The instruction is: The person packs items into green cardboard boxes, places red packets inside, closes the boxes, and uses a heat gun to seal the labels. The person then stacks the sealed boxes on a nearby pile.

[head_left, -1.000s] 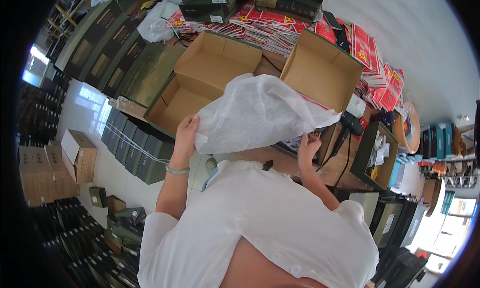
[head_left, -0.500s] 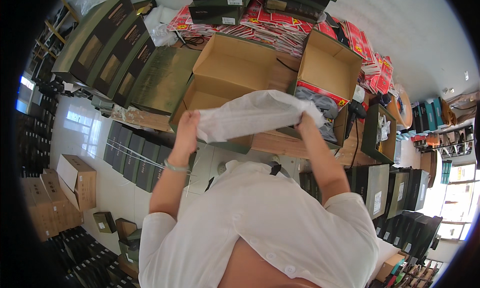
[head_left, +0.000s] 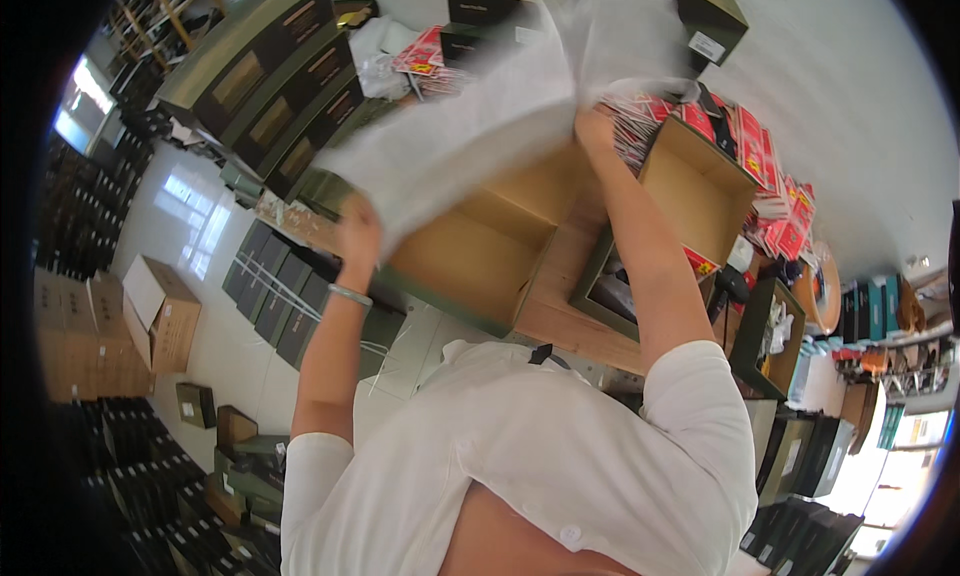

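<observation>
**White sheet [head_left: 470,126] aloft over the green box [head_left: 462,268]**

The left hand [head_left: 360,232] grips the sheet's near left edge, the right hand [head_left: 595,132] its right edge — each grip appears closed on it, fingers blurred. It spans above the box on the desk [head_left: 565,301]. It looks light, limp, probably easily creased — best held by edges or corners.

Thin white sheet [head_left: 480,126], outspread, blurred

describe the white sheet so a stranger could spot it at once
On the wooden table, find the big open box near the middle. Over it, the left hand and right hand hold up the sheet. It is thin and pale, spread between both hands, unlike the dark green boxes around it.
</observation>
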A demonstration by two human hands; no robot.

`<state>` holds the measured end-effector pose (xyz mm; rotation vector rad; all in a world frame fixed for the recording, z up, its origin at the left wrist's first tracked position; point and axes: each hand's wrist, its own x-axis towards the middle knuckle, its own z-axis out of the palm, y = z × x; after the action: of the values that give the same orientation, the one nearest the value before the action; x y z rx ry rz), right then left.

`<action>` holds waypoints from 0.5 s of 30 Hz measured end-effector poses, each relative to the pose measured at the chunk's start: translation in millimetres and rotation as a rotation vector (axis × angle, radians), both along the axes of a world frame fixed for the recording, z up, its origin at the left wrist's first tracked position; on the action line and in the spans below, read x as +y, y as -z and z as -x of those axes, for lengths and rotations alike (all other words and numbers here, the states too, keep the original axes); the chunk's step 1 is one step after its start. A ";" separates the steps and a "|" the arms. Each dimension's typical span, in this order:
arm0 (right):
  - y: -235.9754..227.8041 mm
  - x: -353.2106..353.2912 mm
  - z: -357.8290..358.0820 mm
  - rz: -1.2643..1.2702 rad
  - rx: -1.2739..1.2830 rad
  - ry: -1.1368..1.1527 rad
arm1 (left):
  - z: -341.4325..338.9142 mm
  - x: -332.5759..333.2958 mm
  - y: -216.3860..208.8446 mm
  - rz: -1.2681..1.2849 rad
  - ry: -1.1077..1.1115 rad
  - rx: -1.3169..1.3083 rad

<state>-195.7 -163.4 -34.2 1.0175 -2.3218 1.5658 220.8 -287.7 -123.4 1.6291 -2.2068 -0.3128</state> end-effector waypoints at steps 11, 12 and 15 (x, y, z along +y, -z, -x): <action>138.7 -83.4 89.7 -0.205 -1.127 -0.016 | 0.0 10.0 48.8 -0.617 -0.338 0.973; 117.5 -106.7 83.4 -0.168 -1.098 -0.105 | 3.8 0.4 29.2 -0.578 -0.391 1.111; 24.7 -155.6 39.8 0.034 -1.034 -0.429 | -4.7 -7.3 -79.5 -0.534 -0.368 1.471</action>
<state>-235.6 -319.1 -58.9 0.8264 -2.7188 2.8064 225.5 -295.1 -43.9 1.2023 -0.7117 -1.4709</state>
